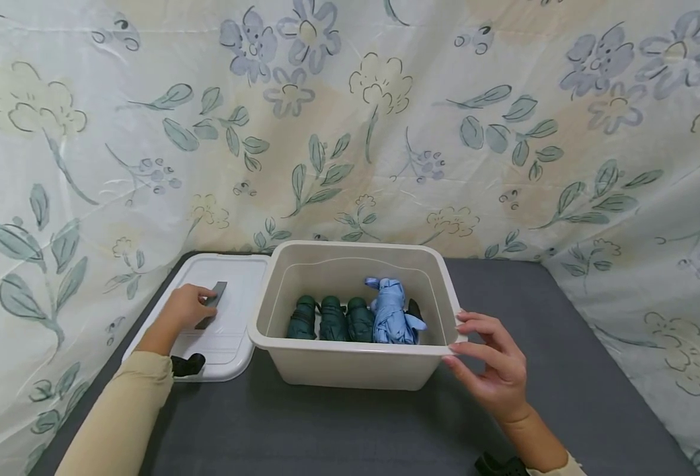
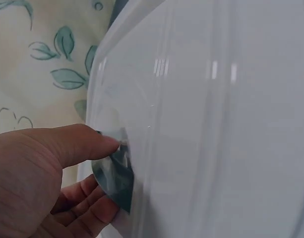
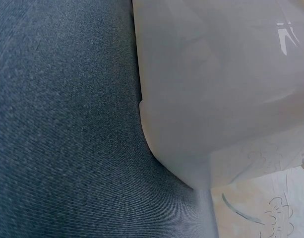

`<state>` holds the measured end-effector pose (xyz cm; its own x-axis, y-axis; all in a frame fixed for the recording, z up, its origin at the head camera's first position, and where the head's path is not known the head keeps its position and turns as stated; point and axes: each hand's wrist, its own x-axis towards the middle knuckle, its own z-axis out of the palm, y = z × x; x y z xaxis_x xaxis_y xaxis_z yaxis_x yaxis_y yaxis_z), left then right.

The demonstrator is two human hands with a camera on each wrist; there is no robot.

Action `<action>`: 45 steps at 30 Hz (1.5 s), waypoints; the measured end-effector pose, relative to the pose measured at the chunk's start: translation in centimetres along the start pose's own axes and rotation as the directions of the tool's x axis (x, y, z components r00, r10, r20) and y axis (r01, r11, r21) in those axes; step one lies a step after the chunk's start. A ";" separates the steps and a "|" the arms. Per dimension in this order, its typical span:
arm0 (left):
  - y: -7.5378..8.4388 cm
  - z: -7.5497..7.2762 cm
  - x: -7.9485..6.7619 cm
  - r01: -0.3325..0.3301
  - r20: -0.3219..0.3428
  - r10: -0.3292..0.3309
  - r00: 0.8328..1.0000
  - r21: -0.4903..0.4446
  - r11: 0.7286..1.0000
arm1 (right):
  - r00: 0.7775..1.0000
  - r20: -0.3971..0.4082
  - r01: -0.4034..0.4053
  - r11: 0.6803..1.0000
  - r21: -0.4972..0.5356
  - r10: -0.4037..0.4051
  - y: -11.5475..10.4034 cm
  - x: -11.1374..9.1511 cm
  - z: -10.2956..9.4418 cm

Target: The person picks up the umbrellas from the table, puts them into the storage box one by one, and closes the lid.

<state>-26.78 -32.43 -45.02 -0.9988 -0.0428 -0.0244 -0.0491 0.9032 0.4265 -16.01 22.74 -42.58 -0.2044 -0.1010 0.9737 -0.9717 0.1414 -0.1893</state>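
In the head view, my left hand [image 1: 190,305] is over the white lid [image 1: 236,350], pinching a flat dark grey strip [image 1: 219,291] between thumb and fingers. The left wrist view shows this strip [image 2: 117,178] as dark, glossy and slightly curved, close against the lid. To the right of the lid stands a beige plastic storage box [image 1: 355,367] with its top uncovered. My right hand [image 1: 495,370] holds the box's front right rim corner, thumb at the front and fingertips over the edge. Inside lie three dark green rolled bundles [image 1: 333,320] and a light blue wrapped bundle [image 1: 392,314].
A dark grey cloth [image 1: 350,436] covers the table. Behind it and along both sides hangs a floral curtain [image 1: 350,132]. Something black [image 1: 413,309] shows beside the blue bundle. The lid lies flat along the table's left edge.
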 end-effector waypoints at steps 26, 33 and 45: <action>-1.0 -1.4 1.0 -0.005 0.208 0.053 0.977 -0.227 0.974 | 1.000 0.001 0.016 1.000 0.023 -0.016 -0.1 0.5 0.1; -1.2 -1.4 1.3 0.004 0.207 0.046 0.977 -0.239 0.971 | 1.000 0.001 0.014 0.999 0.036 -0.014 -0.1 0.5 0.2; -1.0 -1.6 0.9 0.013 0.204 0.043 0.978 -0.266 0.964 | 1.000 0.001 0.012 0.999 0.040 -0.012 -0.1 0.4 0.1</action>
<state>-27.65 -34.05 -44.07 -0.9783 0.0835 -0.1897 -0.0617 0.7563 0.6513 -16.03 22.55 -42.16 -0.1926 -0.1039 0.9758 -0.9781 0.1010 -0.1823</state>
